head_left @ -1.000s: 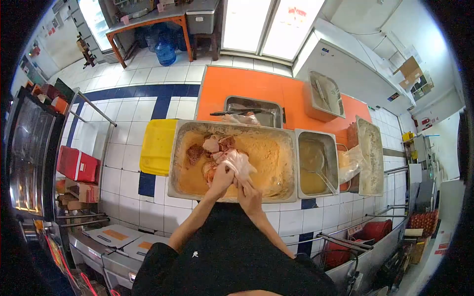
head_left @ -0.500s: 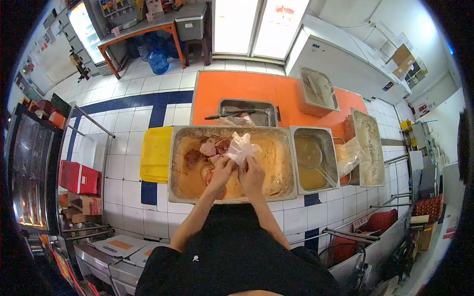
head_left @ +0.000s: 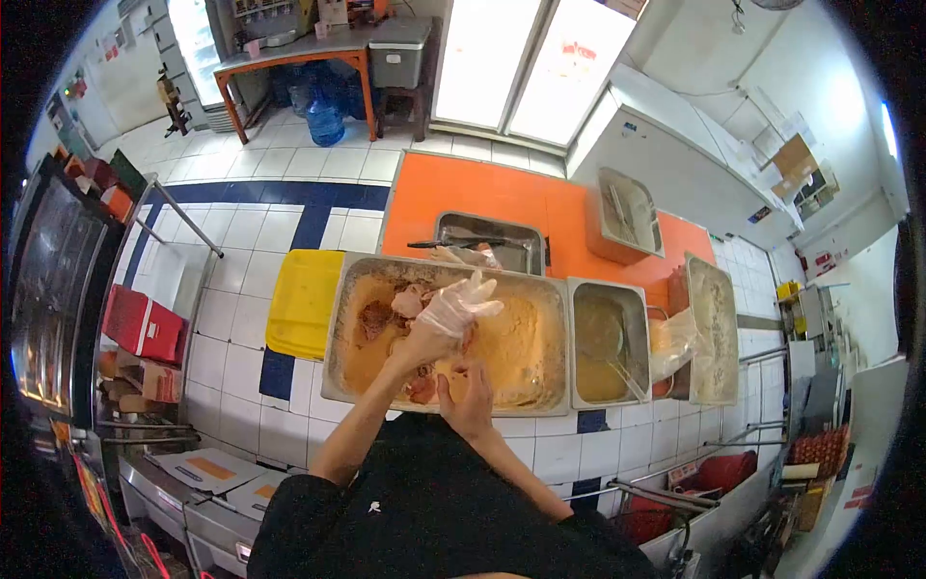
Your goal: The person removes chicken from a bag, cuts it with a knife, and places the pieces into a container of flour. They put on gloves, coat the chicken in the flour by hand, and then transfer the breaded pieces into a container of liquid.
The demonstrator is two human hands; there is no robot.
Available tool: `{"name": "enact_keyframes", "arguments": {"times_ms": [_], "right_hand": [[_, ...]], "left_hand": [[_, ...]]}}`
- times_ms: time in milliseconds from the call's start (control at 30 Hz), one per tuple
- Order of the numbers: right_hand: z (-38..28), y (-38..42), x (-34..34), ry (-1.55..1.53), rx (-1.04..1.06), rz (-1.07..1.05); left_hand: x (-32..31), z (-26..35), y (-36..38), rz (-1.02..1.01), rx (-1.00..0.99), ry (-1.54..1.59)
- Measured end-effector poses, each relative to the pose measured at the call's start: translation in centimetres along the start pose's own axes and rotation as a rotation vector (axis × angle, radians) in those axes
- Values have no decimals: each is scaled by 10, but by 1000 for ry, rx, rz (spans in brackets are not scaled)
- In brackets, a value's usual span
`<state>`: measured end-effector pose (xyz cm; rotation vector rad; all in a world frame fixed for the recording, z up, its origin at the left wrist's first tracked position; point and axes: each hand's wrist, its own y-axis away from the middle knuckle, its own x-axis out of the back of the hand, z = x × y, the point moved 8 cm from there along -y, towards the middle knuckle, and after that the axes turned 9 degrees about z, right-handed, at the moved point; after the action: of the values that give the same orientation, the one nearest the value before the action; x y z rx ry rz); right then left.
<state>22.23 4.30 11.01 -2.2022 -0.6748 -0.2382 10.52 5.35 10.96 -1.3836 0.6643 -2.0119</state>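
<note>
**Gloving up over the breading pan**

We stand at the near edge of the large steel breading pan [head_left: 540, 333], which is filled with orange-tan seasoned flour. Our left hand [head_left: 439, 323] is raised over the middle of the pan, fingers spread wide inside a thin clear plastic glove [head_left: 461, 301] that looks only partly pulled on. Our right hand [head_left: 470, 398] sits just below it at the pan's near rim, bare, fingers loosely curled near the glove's cuff; whether it pinches the cuff we cannot tell. Raw chicken pieces [head_left: 400, 307] lie in the flour to the left of the gloved hand, some pale, some dark with marinade.

We judge the step in hand to be seating the glove. The next move calls for drawing the cuff down to the wrist so the film sits snug before touching the meat.

A smaller pan of batter [head_left: 603, 343] stands to the right, a yellow tray [head_left: 301, 301] to the left.
</note>
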Motion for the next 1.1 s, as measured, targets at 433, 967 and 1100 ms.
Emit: {"name": "enact_keyframes", "arguments": {"times_ms": [433,967,1100], "right_hand": [[42,-17,-26,6,-306,-81],[0,-11,-26,-165,-254,-247],[-10,1,-27,-185,-78,-280]], "left_hand": [[-35,-45,60,48,1288,810],[-84,-35,64,219,1273,1906],[-59,-32,50,390,1377,1882]]}}
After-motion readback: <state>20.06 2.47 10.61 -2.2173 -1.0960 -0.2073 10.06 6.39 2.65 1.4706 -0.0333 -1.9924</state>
